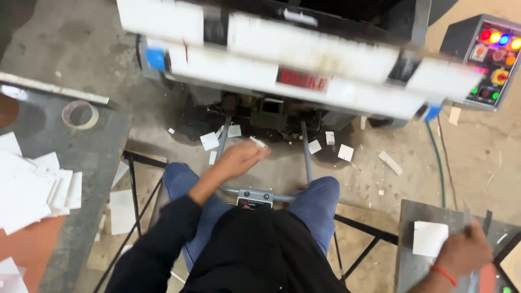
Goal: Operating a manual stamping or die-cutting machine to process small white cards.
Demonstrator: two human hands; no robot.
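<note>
While the person sits on a stool before a blurred machine, both arms are spread wide.

Left hand: the left hand [242, 158] hangs above the left knee, palm down, fingers [259, 152] extended and close together, clamped on nothing; motion blur softens them.

Right hand: the right hand [462, 250], with a red thread at the wrist, rests on a grey side table [412, 266]; its fingers curl at the right edge of a white square card [430, 239], touching it. Whether they pinch the card or only press it cannot be told.

Beyond the left fingertips: white card scraps [209, 141] litter the concrete floor [380, 179] beneath the machine's front edge [304, 65].

Below the left hand: a foot pedal unit [255, 198] sits between the blue-jeaned knees.

Far left of the left hand: a stack of white cards [38, 190] and a tape roll [80, 114] lie on a grey bench [97, 141].

Above the right hand: a control box [488, 59] with coloured buttons.
</note>
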